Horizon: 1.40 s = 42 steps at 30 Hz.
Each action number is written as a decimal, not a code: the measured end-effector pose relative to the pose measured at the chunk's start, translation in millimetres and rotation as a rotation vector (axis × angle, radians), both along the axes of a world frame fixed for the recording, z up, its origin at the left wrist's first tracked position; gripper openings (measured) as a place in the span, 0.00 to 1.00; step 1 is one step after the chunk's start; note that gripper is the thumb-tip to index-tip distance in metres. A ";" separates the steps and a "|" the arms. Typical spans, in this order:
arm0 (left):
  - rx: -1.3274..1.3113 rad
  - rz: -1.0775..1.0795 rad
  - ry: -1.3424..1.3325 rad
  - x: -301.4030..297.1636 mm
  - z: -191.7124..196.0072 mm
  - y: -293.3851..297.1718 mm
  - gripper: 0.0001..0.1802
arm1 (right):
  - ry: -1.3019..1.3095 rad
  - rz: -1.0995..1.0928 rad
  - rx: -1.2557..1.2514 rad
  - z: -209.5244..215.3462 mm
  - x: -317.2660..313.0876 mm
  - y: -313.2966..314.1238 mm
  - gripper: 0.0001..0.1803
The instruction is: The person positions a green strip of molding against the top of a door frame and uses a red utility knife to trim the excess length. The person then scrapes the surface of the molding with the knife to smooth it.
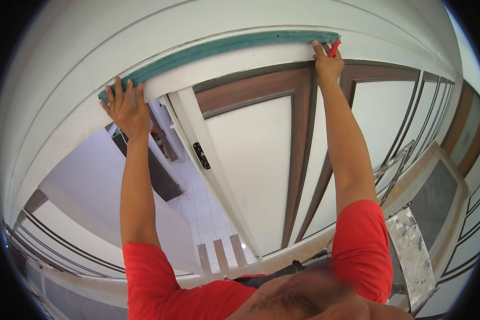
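Long teal-green strip (213, 47) held level-ish agst. white wall (144, 37), above doorway; L hand (129, 114) laid on strip's L end, fingers spread wide, nothing gripped; R hand (329, 65) raised to R end, fingers curled round slim red tool (334, 48), exact kind not discernible. White-and-brown panelled door (250, 160) seen below, betw. forearms; black lock plate (201, 156) fitted nr. its L edge.
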<state>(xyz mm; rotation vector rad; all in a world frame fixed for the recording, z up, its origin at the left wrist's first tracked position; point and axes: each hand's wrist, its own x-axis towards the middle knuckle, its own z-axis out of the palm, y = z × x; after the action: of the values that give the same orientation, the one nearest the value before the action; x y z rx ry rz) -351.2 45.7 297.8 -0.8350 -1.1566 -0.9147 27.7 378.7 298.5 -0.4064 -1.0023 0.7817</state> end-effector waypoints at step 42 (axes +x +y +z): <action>0.093 -0.063 0.161 5.5 8.5 -2.6 0.21 | -0.132 -0.142 0.094 2.2 5.1 24.1 0.39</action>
<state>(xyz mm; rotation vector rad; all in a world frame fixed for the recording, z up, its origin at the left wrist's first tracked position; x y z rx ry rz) -345.7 43.1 306.3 -0.8574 -0.9466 -0.9286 32.8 402.8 300.8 -0.4474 -1.1164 0.5840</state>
